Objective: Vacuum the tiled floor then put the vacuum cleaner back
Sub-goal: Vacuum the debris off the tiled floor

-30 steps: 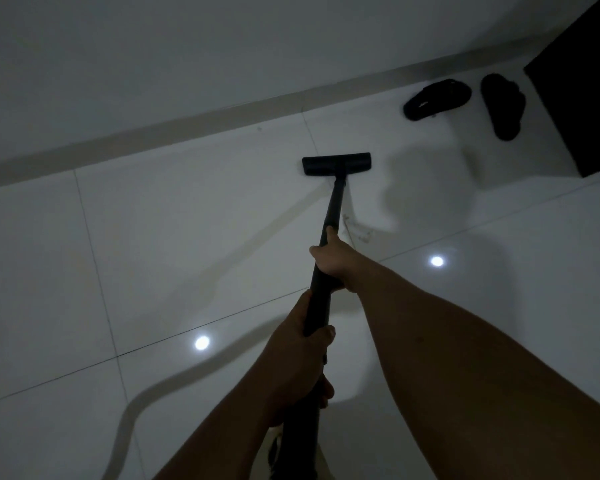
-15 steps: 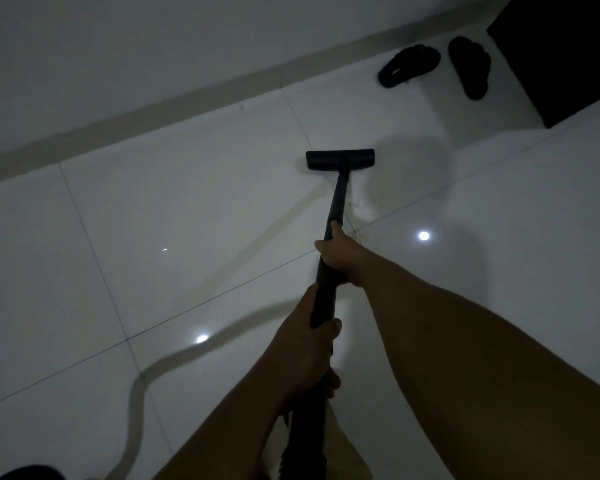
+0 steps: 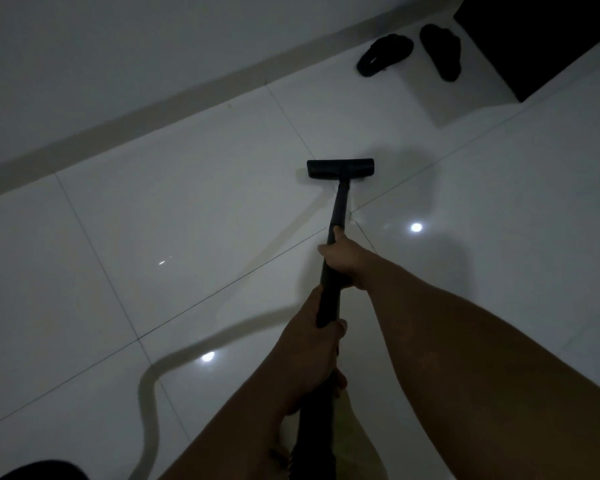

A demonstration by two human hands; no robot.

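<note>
The room is dim. A black vacuum wand [image 3: 338, 209] runs from my hands down to a flat black floor head [image 3: 340, 168] resting on the glossy white tiled floor [image 3: 187, 220]. My right hand [image 3: 343, 259] grips the wand farther forward, thumb along the tube. My left hand [image 3: 314, 351] is closed around the wand lower down, nearer my body. A grey hose [image 3: 151, 396] curves across the tiles at lower left. A dark rounded shape [image 3: 42, 471] shows at the bottom left corner; I cannot tell what it is.
Two black sandals [image 3: 385, 55] [image 3: 442, 51] lie by the wall at the upper right. A dark piece of furniture [image 3: 548, 39] fills the top right corner. A grey skirting strip [image 3: 153, 112] runs along the white wall. Ceiling lights reflect in the tiles.
The floor head has been drawn back from the wall and away from the sandals. A grey hose and a dark shape have come into view at lower left. Both hands keep their grip.
</note>
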